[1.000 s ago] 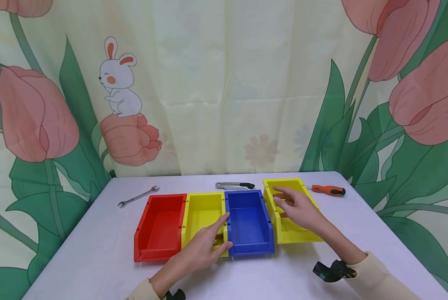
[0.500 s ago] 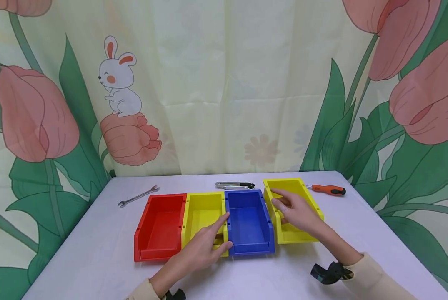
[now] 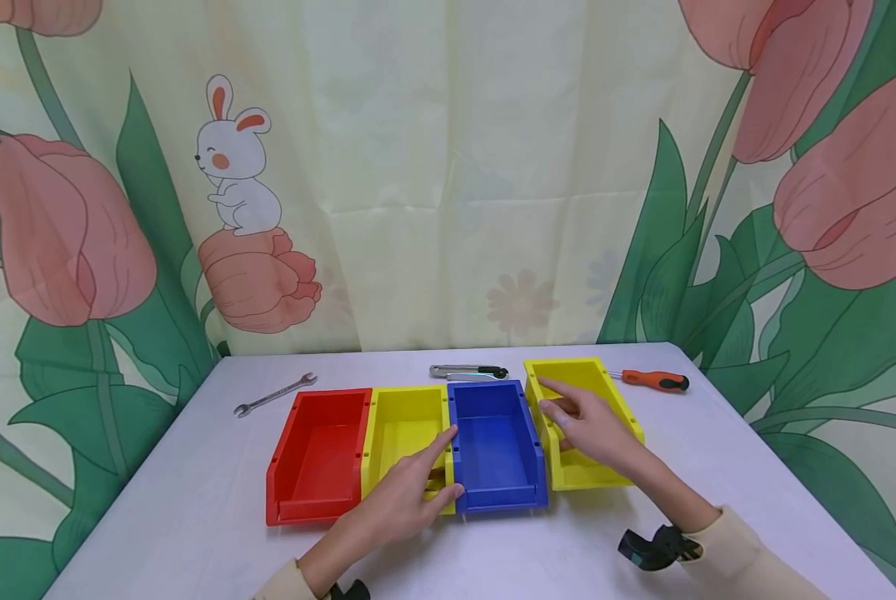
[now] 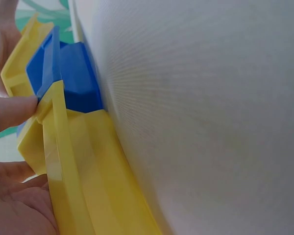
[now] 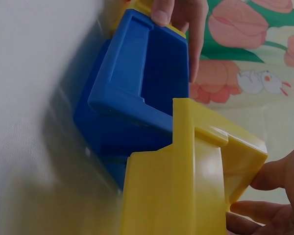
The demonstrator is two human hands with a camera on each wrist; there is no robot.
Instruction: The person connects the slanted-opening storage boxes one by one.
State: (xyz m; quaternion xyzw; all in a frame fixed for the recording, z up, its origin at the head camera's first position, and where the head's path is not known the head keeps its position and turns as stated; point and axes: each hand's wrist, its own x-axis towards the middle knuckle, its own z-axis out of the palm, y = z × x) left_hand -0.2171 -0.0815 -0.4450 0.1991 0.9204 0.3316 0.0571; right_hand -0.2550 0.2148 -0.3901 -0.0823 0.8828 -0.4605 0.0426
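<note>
In the head view, a red bin (image 3: 320, 454), a yellow bin (image 3: 402, 412) and a blue bin (image 3: 496, 450) stand side by side. Over the yellow one reaches my left hand (image 3: 402, 500); index fingertip and thumb (image 4: 19, 110) touch the rim where it meets the blue bin, the other fingers partly hidden inside. A second yellow bin (image 3: 586, 475) sits right of the blue one, slightly farther back. At its left rim rests my right hand (image 3: 593, 425), index fairly straight and thumb (image 5: 272, 175) near the edge. The remaining fingers are bent inside, partly hidden.
Behind the bins lies a utility knife (image 3: 468, 372). A wrench (image 3: 275, 395) is at the back left, and an orange-handled screwdriver (image 3: 653, 381) lies behind the right yellow bin. A printed curtain (image 3: 417, 167) hangs along the back edge of the white table (image 3: 177, 500).
My right hand has come slightly left and down, its thumb moving onto the left rim of the right yellow bin. My left hand and the bins stay in place.
</note>
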